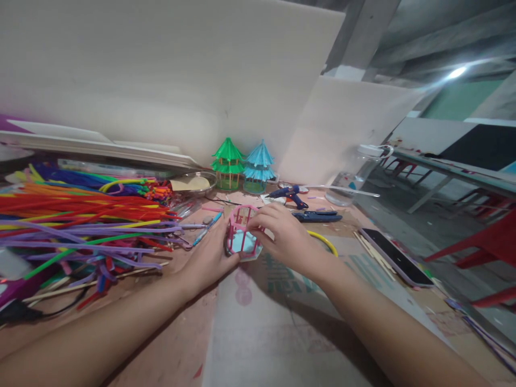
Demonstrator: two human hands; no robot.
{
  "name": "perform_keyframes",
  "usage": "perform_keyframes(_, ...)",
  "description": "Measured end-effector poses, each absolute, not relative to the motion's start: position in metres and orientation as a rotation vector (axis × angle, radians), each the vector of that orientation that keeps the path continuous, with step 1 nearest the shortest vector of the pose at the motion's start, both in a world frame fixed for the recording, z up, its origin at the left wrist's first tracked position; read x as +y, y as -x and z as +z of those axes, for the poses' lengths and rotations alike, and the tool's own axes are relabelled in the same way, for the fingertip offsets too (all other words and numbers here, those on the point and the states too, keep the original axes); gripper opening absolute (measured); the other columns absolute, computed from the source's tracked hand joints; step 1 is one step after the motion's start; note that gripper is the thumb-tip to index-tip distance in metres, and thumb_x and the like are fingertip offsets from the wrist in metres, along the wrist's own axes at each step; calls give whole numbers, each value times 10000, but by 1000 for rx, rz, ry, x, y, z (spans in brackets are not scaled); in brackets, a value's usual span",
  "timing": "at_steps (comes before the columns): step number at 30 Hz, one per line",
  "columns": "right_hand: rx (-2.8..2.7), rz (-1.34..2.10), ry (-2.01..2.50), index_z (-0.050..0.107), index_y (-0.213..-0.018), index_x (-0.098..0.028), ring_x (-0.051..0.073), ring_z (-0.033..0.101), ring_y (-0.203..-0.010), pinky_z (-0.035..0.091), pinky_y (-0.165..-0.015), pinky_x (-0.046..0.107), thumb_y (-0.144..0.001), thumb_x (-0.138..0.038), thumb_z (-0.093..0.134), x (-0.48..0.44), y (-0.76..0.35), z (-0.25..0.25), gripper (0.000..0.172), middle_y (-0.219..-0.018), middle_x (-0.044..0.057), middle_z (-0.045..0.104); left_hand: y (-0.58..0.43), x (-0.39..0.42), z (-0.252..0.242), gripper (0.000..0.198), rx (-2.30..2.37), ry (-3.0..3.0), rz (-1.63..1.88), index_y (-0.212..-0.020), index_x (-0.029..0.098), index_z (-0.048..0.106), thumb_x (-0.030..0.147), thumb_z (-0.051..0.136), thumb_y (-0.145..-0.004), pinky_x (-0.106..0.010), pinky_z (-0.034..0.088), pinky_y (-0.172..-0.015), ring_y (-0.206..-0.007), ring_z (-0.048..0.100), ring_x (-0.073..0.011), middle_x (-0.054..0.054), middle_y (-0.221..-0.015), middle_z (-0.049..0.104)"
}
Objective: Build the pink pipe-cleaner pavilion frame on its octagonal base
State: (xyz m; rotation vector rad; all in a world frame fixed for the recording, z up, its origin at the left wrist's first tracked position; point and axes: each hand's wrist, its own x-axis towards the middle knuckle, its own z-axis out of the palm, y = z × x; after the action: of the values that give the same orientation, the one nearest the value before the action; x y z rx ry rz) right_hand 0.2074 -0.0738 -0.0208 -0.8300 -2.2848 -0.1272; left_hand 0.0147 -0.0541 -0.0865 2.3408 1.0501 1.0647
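A small pink frame model [243,244] with upright posts and a light blue base stands on the work surface in front of me. My left hand [212,258] grips its base from the left, thumb in front and fingers behind. Over its upper right side, my right hand [282,231] is closed in a pinch, fingertips at the frame's posts and top ring. Whatever lies between those fingertips is hidden. Behind the model stand a green pavilion model [228,164] and a blue pavilion model [259,166], both with tiered roofs.
Colourful pipe cleaners [80,215] are heaped at left. A blue pen [207,228] lies by my left hand. Behind my right hand are a glue gun [288,192] and dark pliers [318,216]. A phone [395,257], wooden sticks [374,255] and a clear bottle [352,174] are at right.
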Motion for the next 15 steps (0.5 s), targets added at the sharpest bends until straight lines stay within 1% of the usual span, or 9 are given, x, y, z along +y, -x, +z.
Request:
perform_keyframes(3, -2295, -65, 883, 628, -1008, -206, 226, 574, -996, 463, -870, 397, -881, -141, 586, -74, -217, -12, 149, -1011, 78, 661, -16, -53, -86, 746, 1027, -2321, 1085, -1461, 218, 272, 328, 643, -823, -431, 394, -1081, -1309, 470, -272, -120, -1419, 493)
perform_keyframes(4, -2293, -49, 909, 630, -1034, -210, 226, 575, -1006, 465, -872, 396, -882, -156, 598, -74, -221, -9, 165, -1032, 79, 654, -16, -53, -85, 772, 1024, -2310, 1085, -1476, 222, 241, 336, 643, -827, -427, 394, -1081, -1308, 471, -270, -120, -1427, 485)
perform_keyframes(6, -2290, -35, 962, 648, -1034, -214, 221, 577, -1002, 468, -865, 387, -888, -170, 604, -72, -230, -3, 159, -1032, 76, 645, -16, -53, -84, 781, 1031, -2293, 1067, -1487, 226, 220, 320, 635, -833, -419, 412, -1063, -1265, 514, -267, -118, -1396, 518)
perform_keyframes(9, -2298, -21, 984, 675, -987, -210, 207, 578, -963, 466, -844, 366, -890, -150, 600, -70, -237, 0, 136, -998, 68, 640, -16, -53, -83, 730, 1044, -2297, 1046, -1470, 226, 265, 284, 621, -835, -408, 444, -1024, -1181, 577, -265, -110, -1317, 579)
perform_keyframes(13, -2342, -19, 950, 680, -959, -193, 199, 566, -947, 455, -823, 339, -880, -144, 622, -70, -233, -2, 110, -971, 70, 634, -17, -52, -84, 719, 1029, -2318, 1076, -1455, 221, 284, 278, 627, -826, -387, 466, -990, -1168, 581, -256, -110, -1334, 565)
perform_keyframes(15, -2348, -39, 940, 684, -933, -188, 197, 561, -933, 446, -815, 333, -871, -158, 641, -70, -229, -3, 81, -958, 68, 634, -17, -51, -84, 702, 1065, -2343, 1104, -1430, 208, 332, 288, 649, -808, -381, 476, -973, -1135, 597, -253, -107, -1286, 598)
